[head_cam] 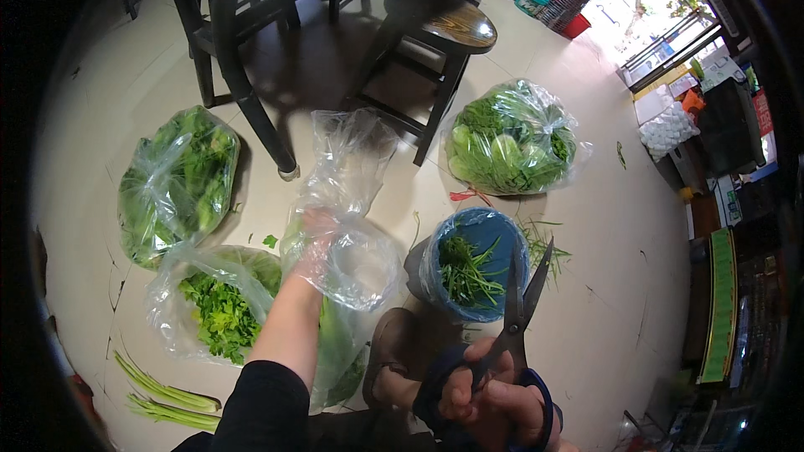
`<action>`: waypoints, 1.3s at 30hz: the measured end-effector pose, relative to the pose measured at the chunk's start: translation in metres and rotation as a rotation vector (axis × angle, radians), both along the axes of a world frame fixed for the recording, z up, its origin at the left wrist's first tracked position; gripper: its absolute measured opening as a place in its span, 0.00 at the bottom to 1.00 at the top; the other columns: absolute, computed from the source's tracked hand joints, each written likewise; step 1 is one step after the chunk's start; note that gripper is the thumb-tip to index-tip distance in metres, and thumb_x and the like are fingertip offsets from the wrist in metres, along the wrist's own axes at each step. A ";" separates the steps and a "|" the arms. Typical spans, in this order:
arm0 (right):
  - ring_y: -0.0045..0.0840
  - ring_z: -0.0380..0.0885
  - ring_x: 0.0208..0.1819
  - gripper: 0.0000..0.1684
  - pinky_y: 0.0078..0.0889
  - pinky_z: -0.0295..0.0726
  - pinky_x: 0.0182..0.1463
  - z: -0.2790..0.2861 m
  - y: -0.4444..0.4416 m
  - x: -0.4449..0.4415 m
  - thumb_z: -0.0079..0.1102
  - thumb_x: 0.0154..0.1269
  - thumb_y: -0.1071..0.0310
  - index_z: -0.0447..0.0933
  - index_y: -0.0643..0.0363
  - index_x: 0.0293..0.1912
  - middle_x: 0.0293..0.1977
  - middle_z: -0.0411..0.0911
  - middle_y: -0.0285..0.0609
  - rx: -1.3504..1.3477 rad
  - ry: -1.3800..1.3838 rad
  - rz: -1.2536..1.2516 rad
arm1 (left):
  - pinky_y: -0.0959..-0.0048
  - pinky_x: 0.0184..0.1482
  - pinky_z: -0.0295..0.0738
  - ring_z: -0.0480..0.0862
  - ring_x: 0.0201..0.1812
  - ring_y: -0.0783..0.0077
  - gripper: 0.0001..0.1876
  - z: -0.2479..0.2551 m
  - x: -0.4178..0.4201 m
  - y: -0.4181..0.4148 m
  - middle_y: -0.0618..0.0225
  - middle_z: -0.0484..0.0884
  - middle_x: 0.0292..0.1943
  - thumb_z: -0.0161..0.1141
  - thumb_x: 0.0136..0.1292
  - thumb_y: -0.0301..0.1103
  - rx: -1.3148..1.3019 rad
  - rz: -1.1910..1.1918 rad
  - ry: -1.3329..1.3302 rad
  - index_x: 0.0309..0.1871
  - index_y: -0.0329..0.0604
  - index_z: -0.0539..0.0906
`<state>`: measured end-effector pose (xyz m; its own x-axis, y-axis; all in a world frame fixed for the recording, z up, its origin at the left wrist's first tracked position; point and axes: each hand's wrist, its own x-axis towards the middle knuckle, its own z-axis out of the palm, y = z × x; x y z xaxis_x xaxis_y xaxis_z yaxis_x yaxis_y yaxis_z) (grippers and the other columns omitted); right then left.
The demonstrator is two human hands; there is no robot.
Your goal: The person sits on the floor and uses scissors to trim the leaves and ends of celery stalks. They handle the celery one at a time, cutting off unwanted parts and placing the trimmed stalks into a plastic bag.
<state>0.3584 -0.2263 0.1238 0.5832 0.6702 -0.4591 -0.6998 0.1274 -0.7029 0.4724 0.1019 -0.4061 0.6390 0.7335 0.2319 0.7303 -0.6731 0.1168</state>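
Observation:
My left hand is inside a clear plastic bag; the film blurs its fingers, so whether it grips anything is hidden. In my right hand is a pair of dark-handled scissors, blades apart and pointing away from me. Just beyond the blades stands a waste bin with a clear liner and cut green stems inside. Beneath my left forearm lies another clear bag with long green vegetables. To its left, an open bag holds leafy celery or a similar herb.
Tied bags of leafy greens lie at left and right. Two bundles of green stalks rest on the tiled floor. A wooden stool and a dark chair stand ahead. Stem scraps lie beside the bin.

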 end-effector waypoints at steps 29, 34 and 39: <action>0.20 0.71 0.38 0.25 0.20 0.70 0.45 0.028 0.013 0.001 0.54 0.69 0.63 0.60 0.62 0.59 0.38 0.74 0.42 -0.056 0.057 -0.011 | 0.56 0.49 0.78 0.78 0.56 0.61 0.25 0.125 -0.035 0.016 0.59 0.78 0.55 0.64 0.59 0.34 -0.783 -0.263 0.189 0.61 0.40 0.76; 0.23 0.71 0.39 0.23 0.23 0.70 0.44 0.014 0.017 -0.002 0.55 0.69 0.63 0.62 0.61 0.59 0.39 0.74 0.44 0.055 0.025 0.004 | 0.55 0.48 0.78 0.78 0.56 0.62 0.26 0.215 -0.099 -0.009 0.60 0.78 0.54 0.66 0.59 0.33 -1.368 -0.120 -0.448 0.62 0.40 0.75; 0.28 0.72 0.38 0.23 0.32 0.71 0.45 0.010 0.042 -0.016 0.57 0.66 0.62 0.66 0.58 0.57 0.37 0.73 0.44 0.167 0.001 -0.030 | 0.63 0.52 0.77 0.81 0.49 0.63 0.26 0.220 -0.171 -0.060 0.62 0.82 0.49 0.69 0.58 0.36 -1.718 0.097 -0.842 0.59 0.42 0.76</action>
<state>0.3420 -0.1844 0.1336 0.6038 0.7193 -0.3435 -0.6947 0.2636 -0.6692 0.3019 0.0424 -0.1861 0.7134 0.4980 -0.4929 0.1609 0.5682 0.8070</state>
